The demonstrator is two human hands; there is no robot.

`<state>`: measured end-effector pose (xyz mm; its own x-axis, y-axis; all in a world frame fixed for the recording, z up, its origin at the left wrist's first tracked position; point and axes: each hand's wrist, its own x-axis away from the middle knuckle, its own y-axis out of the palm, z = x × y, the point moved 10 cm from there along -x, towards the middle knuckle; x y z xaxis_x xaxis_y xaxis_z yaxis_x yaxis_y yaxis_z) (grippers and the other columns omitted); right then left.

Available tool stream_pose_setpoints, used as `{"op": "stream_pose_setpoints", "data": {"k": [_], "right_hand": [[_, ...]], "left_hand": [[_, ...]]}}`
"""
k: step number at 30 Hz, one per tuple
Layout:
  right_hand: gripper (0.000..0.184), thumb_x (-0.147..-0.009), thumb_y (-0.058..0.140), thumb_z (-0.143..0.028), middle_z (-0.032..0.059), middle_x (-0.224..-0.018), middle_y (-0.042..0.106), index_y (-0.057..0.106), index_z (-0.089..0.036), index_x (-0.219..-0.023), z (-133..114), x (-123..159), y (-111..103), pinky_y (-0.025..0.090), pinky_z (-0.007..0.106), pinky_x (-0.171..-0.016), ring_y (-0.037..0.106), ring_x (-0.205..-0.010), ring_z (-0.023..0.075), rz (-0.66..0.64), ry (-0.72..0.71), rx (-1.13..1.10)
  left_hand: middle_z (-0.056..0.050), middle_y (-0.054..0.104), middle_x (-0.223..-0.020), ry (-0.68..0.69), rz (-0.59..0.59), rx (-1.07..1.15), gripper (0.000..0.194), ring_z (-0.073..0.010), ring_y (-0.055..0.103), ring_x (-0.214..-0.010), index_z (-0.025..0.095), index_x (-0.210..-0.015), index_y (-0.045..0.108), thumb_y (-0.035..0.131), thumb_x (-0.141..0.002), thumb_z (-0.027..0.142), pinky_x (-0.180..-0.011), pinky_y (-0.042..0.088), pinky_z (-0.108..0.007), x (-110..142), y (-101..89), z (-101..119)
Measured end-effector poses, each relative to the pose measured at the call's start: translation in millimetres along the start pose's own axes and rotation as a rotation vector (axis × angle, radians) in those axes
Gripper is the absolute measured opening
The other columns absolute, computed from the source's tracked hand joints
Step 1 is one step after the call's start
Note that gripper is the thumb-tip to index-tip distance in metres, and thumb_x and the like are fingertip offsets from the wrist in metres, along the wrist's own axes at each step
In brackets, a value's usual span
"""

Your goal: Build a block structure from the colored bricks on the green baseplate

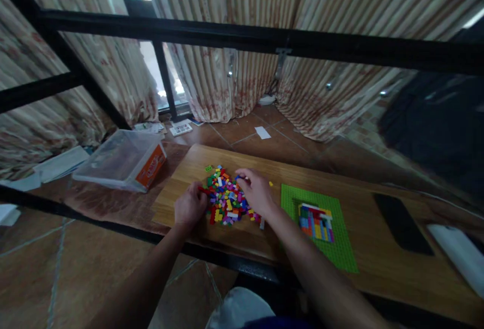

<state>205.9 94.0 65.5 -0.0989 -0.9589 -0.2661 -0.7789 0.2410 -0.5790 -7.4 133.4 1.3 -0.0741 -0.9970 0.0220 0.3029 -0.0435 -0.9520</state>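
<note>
A loose pile of small toy building bricks [227, 200] in many colours lies on the wooden board between my two hands. At the pile's left side, my left hand [190, 204] is closed with a red brick [203, 190] at its fingertips. My right hand [257, 190] reaches over the pile's right side, thumb and index finger curled around a blue brick [238, 178]. Right of that forearm lies a green studded baseplate [342, 241]. On it sits a rectangular build of multicoloured bricks [316, 223], partly white, blue, yellow and purple.
A clear plastic box [117, 160] with an orange label stands left of the wooden board [212, 155]. A dark flat slab [403, 223] and a white object [459, 253] lie at the right. A black metal rail [242, 31] crosses before the curtains.
</note>
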Motion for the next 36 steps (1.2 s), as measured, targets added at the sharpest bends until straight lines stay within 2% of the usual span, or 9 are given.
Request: {"op": "stream_pose_setpoints", "data": {"k": [3, 5, 7, 11, 16, 21, 26, 31, 36], "right_hand": [[0.023, -0.091, 0.053, -0.03, 0.0032, -0.103, 0.07, 0.07, -0.027, -0.105, 8.0, 54.2, -7.6, 0.054, 0.029, -0.075, 0.067, -0.088, 0.0162, 0.039, 0.15, -0.253], [0.024, -0.089, 0.056, -0.039, 0.0028, -0.102, 0.071, 0.071, -0.027, -0.104, 29.5, 95.9, -14.6, 0.052, 0.025, -0.057, 0.067, -0.073, 0.0149, 0.08, 0.356, -0.413], [0.028, -0.083, 0.062, -0.046, 0.0035, -0.1, 0.072, 0.072, -0.026, -0.1, 51.3, 135.4, -30.7, 0.048, 0.024, -0.048, 0.067, -0.067, 0.0154, 0.151, 0.513, -0.5], [0.045, -0.068, 0.074, -0.055, 0.005, -0.092, 0.073, 0.073, -0.023, -0.1, 95.7, 201.1, -83.3, 0.051, 0.026, -0.049, 0.066, -0.064, 0.0162, 0.342, 0.709, -0.564], [0.054, -0.06, 0.082, -0.049, 0.0055, -0.093, 0.074, 0.073, -0.021, -0.104, 136.8, 254.0, -140.6, 0.055, 0.029, -0.059, 0.065, -0.067, 0.0154, 0.556, 0.751, -0.533], [0.048, -0.073, 0.069, -0.05, 0.0069, -0.091, 0.075, 0.07, -0.018, -0.109, 149.7, 262.8, -161.9, 0.057, 0.034, -0.066, 0.068, -0.071, 0.0193, 0.597, 0.717, -0.308], [0.034, -0.087, 0.056, -0.041, 0.0097, -0.101, 0.075, 0.069, -0.022, -0.112, 132.1, 238.0, -178.7, 0.055, 0.038, -0.083, 0.071, -0.095, 0.0253, 0.578, 0.674, 0.181], [0.034, -0.093, 0.051, -0.038, 0.0117, -0.103, 0.076, 0.065, -0.02, -0.118, 122.4, 211.6, -172.4, 0.053, 0.038, -0.082, 0.072, -0.093, 0.0263, 0.519, 0.691, 0.422], [0.035, -0.095, 0.049, -0.042, 0.0118, -0.098, 0.076, 0.067, -0.021, -0.116, 121.9, 204.4, -165.4, 0.05, 0.036, -0.075, 0.072, -0.088, 0.0266, 0.491, 0.757, 0.559]], "left_hand": [[-0.006, 0.073, -0.097, -0.006, 0.007, -0.024, 0.03, -0.0248, 0.068, -0.09, 0.025, -0.114, 0.06, 0.042, -0.091, 0.035, -0.07, 0.044, -0.031, -2.9, -0.8, -0.7], [-0.007, 0.073, -0.097, -0.017, 0.014, -0.03, 0.032, -0.0265, 0.069, -0.091, 0.024, -0.116, 0.06, 0.043, -0.091, 0.036, -0.069, 0.044, -0.032, -3.9, -1.9, -1.6], [-0.008, 0.073, -0.098, -0.022, 0.018, -0.031, 0.034, -0.0278, 0.069, -0.092, 0.024, -0.117, 0.06, 0.043, -0.09, 0.037, -0.069, 0.045, -0.033, -4.4, -2.7, -1.6], [-0.009, 0.073, -0.098, -0.025, 0.028, -0.028, 0.036, -0.0286, 0.068, -0.093, 0.022, -0.119, 0.06, 0.043, -0.09, 0.036, -0.07, 0.046, -0.034, -4.6, -5.4, -0.4], [-0.01, 0.072, -0.095, -0.021, 0.042, -0.016, 0.036, -0.0276, 0.068, -0.092, 0.021, -0.117, 0.061, 0.044, -0.09, 0.037, -0.071, 0.047, -0.033, -3.7, -9.5, 2.6], [-0.01, 0.071, -0.093, -0.023, 0.064, -0.03, 0.036, -0.0278, 0.068, -0.089, 0.021, -0.117, 0.061, 0.045, -0.09, 0.039, -0.069, 0.047, -0.033, -3.5, -12.5, 3.2], [-0.009, 0.071, -0.089, -0.014, 0.075, -0.044, 0.036, -0.0266, 0.068, -0.086, 0.022, -0.118, 0.061, 0.045, -0.09, 0.039, -0.067, 0.047, -0.032, -4.7, -13.2, 3.7], [-0.009, 0.071, -0.089, -0.017, 0.082, -0.044, 0.036, -0.0271, 0.068, -0.087, 0.023, -0.116, 0.061, 0.046, -0.089, 0.041, -0.068, 0.047, -0.032, -6.9, -11.3, 1.4], [-0.01, 0.071, -0.091, -0.021, 0.065, -0.05, 0.037, -0.0289, 0.068, -0.087, 0.023, -0.117, 0.061, 0.043, -0.089, 0.042, -0.069, 0.048, -0.035, -7.3, -10.7, 1.6]]}}
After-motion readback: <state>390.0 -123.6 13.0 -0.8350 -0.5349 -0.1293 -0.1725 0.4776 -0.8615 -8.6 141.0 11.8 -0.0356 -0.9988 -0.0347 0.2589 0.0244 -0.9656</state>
